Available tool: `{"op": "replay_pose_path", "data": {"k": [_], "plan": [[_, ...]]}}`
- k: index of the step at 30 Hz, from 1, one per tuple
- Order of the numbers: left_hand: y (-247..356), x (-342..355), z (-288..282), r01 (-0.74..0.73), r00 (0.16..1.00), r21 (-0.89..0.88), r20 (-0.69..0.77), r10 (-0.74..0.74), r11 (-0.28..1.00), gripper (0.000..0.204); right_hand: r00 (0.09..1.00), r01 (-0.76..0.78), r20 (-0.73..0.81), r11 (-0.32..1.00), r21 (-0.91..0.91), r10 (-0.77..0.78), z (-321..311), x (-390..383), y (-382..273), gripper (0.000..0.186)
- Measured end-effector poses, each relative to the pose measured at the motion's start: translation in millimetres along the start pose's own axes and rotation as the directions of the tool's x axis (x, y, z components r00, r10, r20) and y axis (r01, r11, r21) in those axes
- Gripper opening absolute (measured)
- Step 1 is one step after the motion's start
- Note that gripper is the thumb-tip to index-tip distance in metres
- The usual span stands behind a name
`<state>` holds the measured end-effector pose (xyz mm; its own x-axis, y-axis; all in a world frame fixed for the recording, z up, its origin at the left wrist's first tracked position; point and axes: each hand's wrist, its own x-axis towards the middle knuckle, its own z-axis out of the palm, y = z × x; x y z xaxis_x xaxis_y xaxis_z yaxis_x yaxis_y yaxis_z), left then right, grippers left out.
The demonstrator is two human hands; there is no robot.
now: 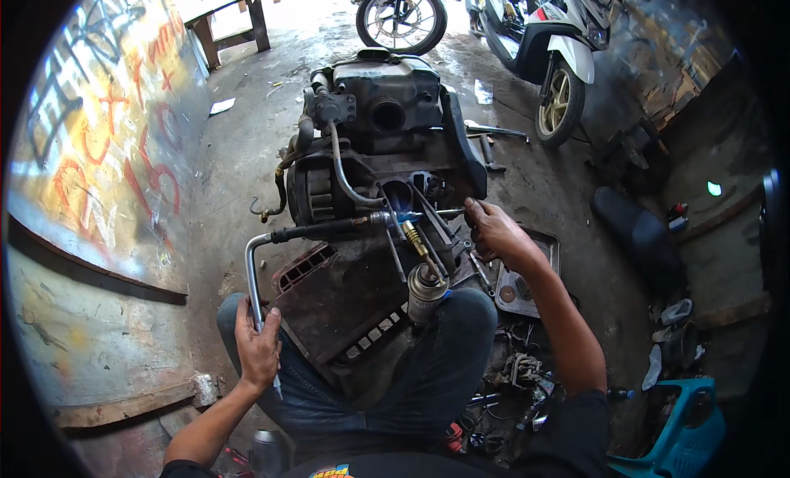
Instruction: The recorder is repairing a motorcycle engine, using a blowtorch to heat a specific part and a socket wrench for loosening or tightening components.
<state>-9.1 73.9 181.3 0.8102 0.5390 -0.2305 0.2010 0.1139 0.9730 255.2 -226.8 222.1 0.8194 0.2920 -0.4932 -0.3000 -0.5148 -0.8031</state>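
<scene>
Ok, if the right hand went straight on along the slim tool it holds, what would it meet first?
Going left along the slim tool, the right hand would probably meet the bluish flame at the gas torch's tip first, though depth there is unclear.

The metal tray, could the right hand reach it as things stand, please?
Likely yes: the metal tray lies close to the right hand, apparently unobstructed, though that hand holds a thin tool.

Sitting and Gripping

Sits with knees [475, 315] bent and wide apart. Has the left hand [258, 350] low, near the left knee [230, 311], fingers [242, 311] curled, thumb [272, 318] pointing up. Holds the right hand [499, 235] farther forward, fingers folded in. Slants both bare forearms [566, 323] inward.
</scene>
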Motion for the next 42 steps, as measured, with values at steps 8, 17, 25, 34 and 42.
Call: {"op": "replay_pose_path", "data": {"k": [8, 17, 25, 34, 42], "plan": [[-41.7, 14.7, 4.3, -0.136, 0.991, -0.054, -0.025, 0.135, 0.989, 0.019, 0.999, -0.033, 0.017, 0.997, 0.077, 0.032, -0.1, 1.0, 1.4, 0.036], [-59.9, 29.4, 10.4, -0.384, 0.906, 0.171, -0.119, 0.406, 0.907, 0.012, 0.999, -0.010, 0.049, 0.998, 0.066, 0.007, -2.5, 2.1, 4.1, 0.042], [-43.4, 17.8, 19.3, -0.065, 0.957, 0.413, -0.231, 0.173, 0.909, 0.041, 0.996, -0.049, 0.083, 0.978, 0.203, 0.032, -0.3, 1.4, 6.3, 0.032], [-61.7, 16.4, 22.4, -0.072, 0.947, 0.014, -0.312, 0.073, 0.997, 0.053, 0.995, -0.025, 0.098, 0.986, 0.165, 0.009, -5.2, 4.1, 7.4, 0.038], [-108.6, 53.1, 27.6, -0.254, 0.791, 0.171, -0.529, 0.306, 0.952, 0.064, 0.998, -0.029, 0.060, 0.994, 0.107, 0.023, 1.5, 0.4, 1.0, 0.040]]}}
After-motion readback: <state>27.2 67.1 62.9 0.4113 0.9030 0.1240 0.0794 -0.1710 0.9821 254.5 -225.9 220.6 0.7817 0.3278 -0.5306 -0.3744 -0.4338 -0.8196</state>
